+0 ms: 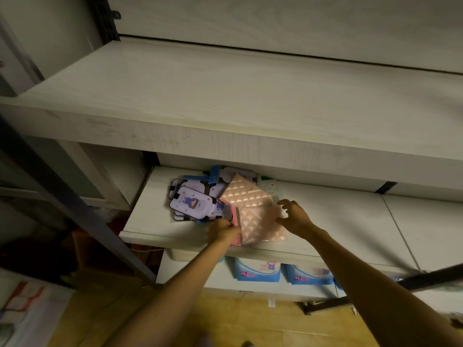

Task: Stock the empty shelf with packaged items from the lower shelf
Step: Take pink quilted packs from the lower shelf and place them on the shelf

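Both my hands reach into the lower shelf (325, 211), a pale wood-grain board, where a loose heap of flat packages sits at its left end. My left hand (223, 232) is closed, pinching the pink-edged left side of the nearer quilted packet (260, 226), which lies at the shelf's front lip and overhangs it slightly. My right hand (295, 216) is spread, fingers curled and apart, its fingertips at the packet's right edge; I cannot tell whether they touch it.

I count two peach packets with a padded, diamond-quilted sheen: the one I hold and a second quilted packet (244, 192) lying tilted just behind it. To their left lie several rounded white cartoon cards (193, 204) with dark trim, overlapping; the exact number is unclear. One blue-edged package (215, 174) pokes out at the back of the heap, and a pale spotted pack (268, 185) shows behind the quilted ones.

The upper shelf (225, 101), the same pale wood grain, is bare along its whole visible length, with a thick front edge directly above the heap. The lower shelf is clear to the right of my hands. Below, two blue "XL" bags (258, 271) stand side by side above a yellowish wooden floor (225, 319).
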